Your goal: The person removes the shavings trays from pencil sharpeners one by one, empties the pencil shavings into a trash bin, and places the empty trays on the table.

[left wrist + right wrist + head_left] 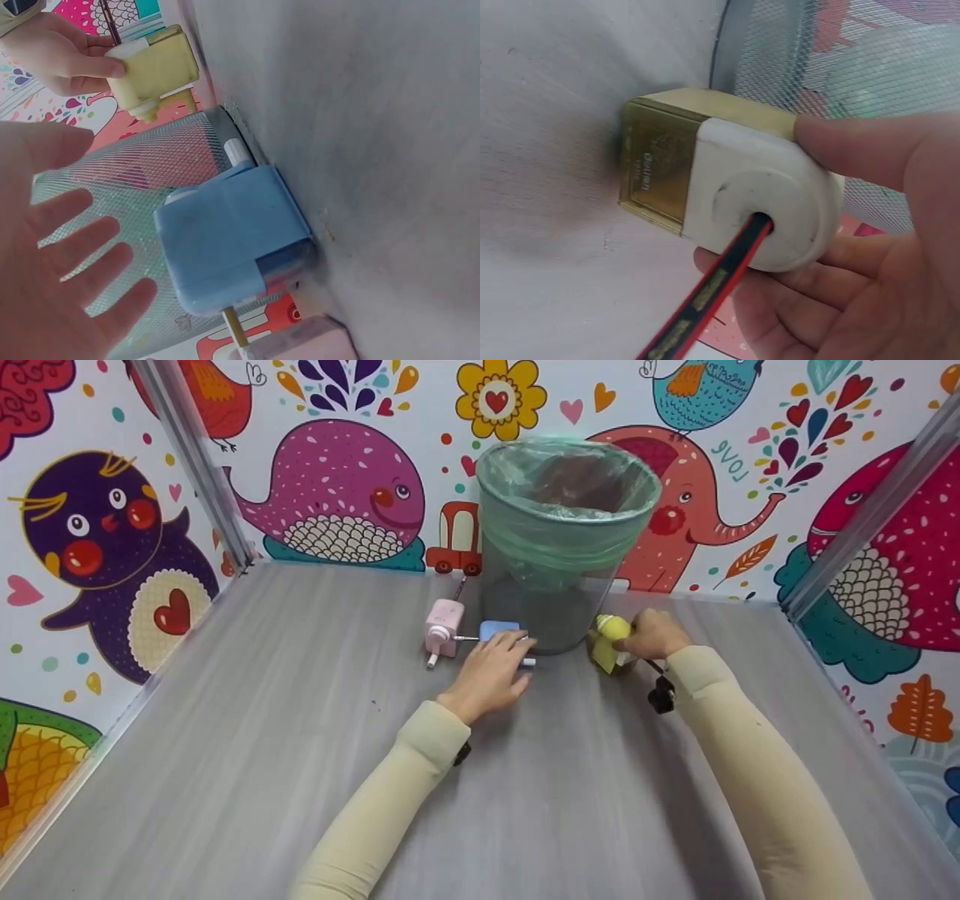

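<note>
Right hand [870, 247] wraps the boxy yellow pencil sharpener [705, 172] on the grey tabletop [300, 750], beside the mesh bin [559, 547]; a red-and-black pencil [705, 300] sticks out of its white end, slanting back toward the wrist. Left hand [60, 255] hovers flat, fingers spread, over the blue sharpener [232, 240].

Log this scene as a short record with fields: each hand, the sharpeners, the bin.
left hand: open, fingers straight over the blue sharpener
right hand: grips the yellow sharpener
pencil: red and black, stuck in the yellow sharpener
pink sharpener: on the table, left of the blue one
bin: mesh, green liner, behind the sharpeners
</note>
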Demonstrator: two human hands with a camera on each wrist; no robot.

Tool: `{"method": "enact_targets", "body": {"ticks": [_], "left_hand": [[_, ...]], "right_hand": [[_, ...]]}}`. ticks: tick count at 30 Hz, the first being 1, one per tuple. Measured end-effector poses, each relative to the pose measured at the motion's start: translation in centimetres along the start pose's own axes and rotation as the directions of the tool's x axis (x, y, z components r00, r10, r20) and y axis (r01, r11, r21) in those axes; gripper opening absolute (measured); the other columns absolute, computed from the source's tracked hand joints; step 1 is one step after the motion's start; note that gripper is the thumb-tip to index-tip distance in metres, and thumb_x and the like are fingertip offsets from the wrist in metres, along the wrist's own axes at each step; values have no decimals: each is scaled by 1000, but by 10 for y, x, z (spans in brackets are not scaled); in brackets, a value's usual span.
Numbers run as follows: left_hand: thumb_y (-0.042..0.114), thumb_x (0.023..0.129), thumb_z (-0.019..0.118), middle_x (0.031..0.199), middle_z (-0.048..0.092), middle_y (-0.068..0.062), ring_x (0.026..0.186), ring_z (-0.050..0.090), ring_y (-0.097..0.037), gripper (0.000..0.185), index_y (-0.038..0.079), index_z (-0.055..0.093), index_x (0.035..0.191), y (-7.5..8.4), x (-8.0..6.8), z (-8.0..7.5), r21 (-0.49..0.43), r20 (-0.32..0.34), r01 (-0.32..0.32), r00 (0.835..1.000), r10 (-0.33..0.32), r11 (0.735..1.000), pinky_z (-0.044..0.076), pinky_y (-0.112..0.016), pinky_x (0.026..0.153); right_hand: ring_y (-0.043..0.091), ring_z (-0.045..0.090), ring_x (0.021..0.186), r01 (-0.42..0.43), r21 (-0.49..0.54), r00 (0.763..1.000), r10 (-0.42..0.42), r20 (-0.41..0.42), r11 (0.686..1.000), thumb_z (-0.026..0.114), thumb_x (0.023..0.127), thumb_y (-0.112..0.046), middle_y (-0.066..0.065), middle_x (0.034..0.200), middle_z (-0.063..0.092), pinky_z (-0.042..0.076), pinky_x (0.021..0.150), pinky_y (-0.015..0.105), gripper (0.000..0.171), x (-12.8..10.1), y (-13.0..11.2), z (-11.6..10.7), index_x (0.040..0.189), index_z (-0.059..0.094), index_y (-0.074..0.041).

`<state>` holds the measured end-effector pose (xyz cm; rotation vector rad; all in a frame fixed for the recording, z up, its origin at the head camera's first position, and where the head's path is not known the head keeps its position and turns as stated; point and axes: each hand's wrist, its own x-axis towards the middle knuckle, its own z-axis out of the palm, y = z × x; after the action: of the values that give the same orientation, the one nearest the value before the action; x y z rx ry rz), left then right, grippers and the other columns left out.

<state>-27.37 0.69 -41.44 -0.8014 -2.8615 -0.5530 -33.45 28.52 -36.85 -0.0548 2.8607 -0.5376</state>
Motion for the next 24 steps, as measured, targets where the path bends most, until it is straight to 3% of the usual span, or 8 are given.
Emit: {"method": "enact_targets", "body": {"ticks": [12,19,24], "left_hand": [[29,98,62,155,47,-7,145,42,-25,55,13,47,149,0,1,0,-2,24,15,1000,-15,1000,35,-49,118],[30,98,63,155,46,-7,146,41,-25,55,15,47,149,-4,0,-1,4,22,31,999,-31,1000,35,-50,118],[32,99,61,154,48,-7,144,43,-25,54,14,48,148,-5,0,0,18,5,19,1000,-19,1000,36,-50,118]], "right_hand": [[38,63,108,108,-9,991,-107,87,994,68,90,-18,30,125,64,50,100,55,53,-8,-12,-3,131,55,14],[36,64,104,181,-44,979,-176,102,982,69,90,-18,27,120,67,50,99,54,50,-11,-17,0,128,59,12],[32,63,102,237,-9,960,-233,157,971,70,90,-16,24,119,67,50,100,53,48,-12,-23,6,129,59,9]]}}
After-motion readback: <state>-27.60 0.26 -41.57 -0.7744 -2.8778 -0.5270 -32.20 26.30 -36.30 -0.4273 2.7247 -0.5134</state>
